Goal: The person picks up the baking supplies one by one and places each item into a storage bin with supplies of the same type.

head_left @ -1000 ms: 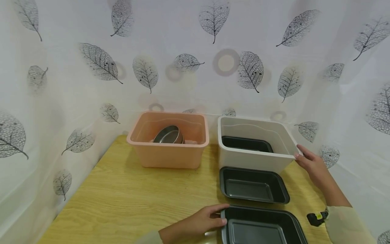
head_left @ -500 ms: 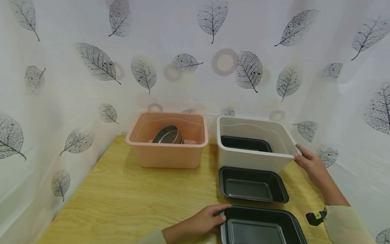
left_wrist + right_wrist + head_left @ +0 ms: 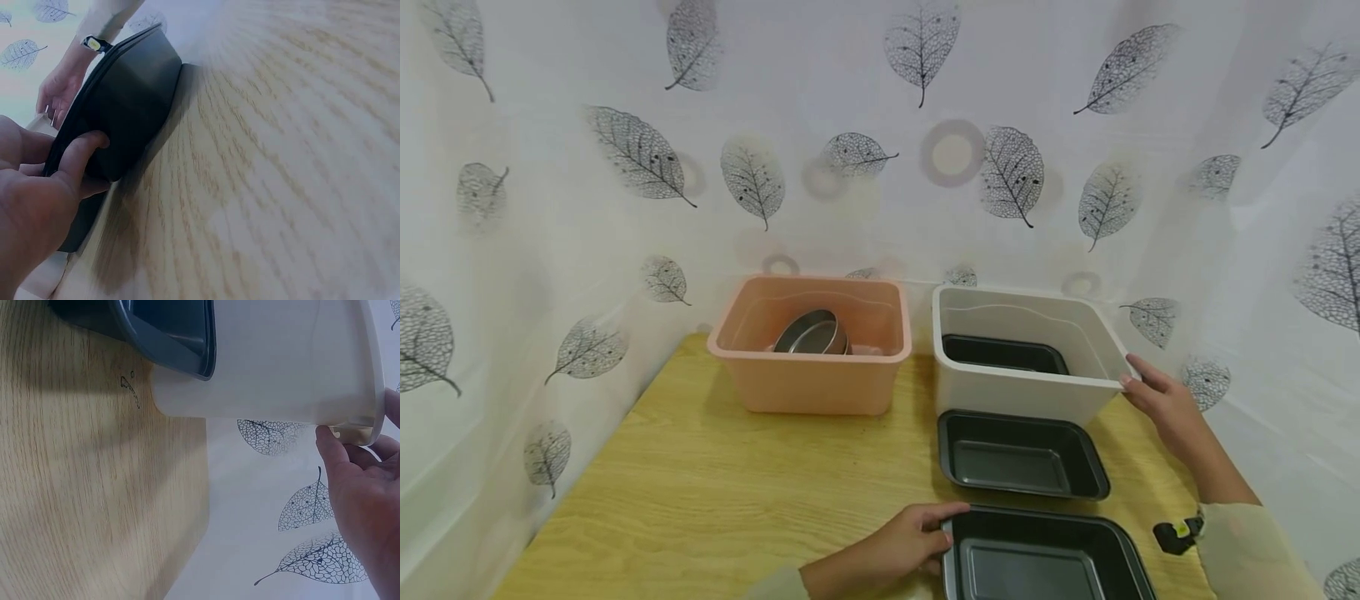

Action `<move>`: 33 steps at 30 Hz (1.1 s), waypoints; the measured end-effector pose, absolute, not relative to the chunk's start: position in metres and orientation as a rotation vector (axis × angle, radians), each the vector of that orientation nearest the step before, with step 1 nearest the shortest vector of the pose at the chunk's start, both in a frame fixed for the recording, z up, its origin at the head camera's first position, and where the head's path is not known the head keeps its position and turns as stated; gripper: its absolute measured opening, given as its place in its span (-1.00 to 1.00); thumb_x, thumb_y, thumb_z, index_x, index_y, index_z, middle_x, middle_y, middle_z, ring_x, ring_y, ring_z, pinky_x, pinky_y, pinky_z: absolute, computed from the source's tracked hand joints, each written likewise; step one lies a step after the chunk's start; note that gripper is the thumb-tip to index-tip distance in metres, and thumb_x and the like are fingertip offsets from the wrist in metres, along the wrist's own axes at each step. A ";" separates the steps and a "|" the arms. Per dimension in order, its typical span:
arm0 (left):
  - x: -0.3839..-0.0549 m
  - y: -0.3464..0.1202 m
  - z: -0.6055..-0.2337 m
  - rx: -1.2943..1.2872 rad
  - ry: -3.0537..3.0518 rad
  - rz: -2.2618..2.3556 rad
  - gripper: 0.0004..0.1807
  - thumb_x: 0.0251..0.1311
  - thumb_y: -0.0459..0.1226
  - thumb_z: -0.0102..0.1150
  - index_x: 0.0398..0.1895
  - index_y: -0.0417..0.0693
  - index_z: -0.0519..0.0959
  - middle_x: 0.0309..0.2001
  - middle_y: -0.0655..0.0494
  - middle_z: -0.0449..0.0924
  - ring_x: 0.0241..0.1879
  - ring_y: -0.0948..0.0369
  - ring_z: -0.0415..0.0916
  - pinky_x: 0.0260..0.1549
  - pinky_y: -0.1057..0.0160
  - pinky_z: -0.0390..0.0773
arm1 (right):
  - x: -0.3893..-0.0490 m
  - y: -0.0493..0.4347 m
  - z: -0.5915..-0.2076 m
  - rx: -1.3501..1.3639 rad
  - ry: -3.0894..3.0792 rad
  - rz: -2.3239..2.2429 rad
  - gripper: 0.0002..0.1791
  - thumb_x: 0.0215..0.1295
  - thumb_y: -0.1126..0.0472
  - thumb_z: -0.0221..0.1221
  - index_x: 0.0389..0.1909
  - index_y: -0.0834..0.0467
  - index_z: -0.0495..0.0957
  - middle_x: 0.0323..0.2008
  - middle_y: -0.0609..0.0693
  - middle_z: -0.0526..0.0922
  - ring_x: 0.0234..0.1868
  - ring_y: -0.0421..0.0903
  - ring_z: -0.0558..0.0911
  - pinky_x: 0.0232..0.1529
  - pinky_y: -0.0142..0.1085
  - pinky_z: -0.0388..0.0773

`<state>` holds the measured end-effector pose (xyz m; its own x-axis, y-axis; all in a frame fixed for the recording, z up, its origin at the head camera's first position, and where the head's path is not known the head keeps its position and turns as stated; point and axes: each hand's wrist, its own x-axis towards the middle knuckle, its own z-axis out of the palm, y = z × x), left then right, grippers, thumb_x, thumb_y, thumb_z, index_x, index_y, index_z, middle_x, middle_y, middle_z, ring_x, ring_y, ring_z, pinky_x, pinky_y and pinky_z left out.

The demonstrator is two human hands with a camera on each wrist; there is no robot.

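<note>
In the head view my left hand [image 3: 891, 548] holds the left rim of a dark baking pan [image 3: 1030, 571] at the front right of the table. The left wrist view shows fingers over that rim and one pressed on the outer wall. My right hand [image 3: 1172, 414] grips the right front corner of a white plastic bin [image 3: 1015, 390], its fingers under the rim in the right wrist view. Inside the bin lies another dark pan [image 3: 1000, 352]. Between bin and near pan sits a dark loaf pan [image 3: 1022, 458].
A peach plastic bin [image 3: 816, 387] stands at the back left, with round metal cake tins [image 3: 816, 335] tilted inside. The wood-grain table [image 3: 722, 500] meets a leaf-patterned sheet [image 3: 865, 225] at the back and sides. A black wrist strap [image 3: 1177, 536] sits by my right sleeve.
My left fingers have slid slightly along the near pan's rim. The right hand, bins and pans hold their places; the head view has shifted a little.
</note>
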<state>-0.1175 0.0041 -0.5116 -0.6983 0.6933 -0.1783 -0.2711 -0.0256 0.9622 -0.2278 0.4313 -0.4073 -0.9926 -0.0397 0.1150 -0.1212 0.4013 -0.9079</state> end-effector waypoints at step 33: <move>-0.149 -0.033 -0.445 0.487 1.615 1.838 -0.45 0.39 -0.45 0.04 0.43 0.01 0.43 -0.36 0.10 0.38 -0.33 0.28 0.48 -0.33 0.32 0.73 | -0.228 0.433 -0.409 0.135 -2.574 1.737 -0.20 0.59 0.12 0.00 0.57 0.36 -0.22 0.51 0.53 -0.31 -0.07 -0.73 0.45 -0.02 -0.71 0.50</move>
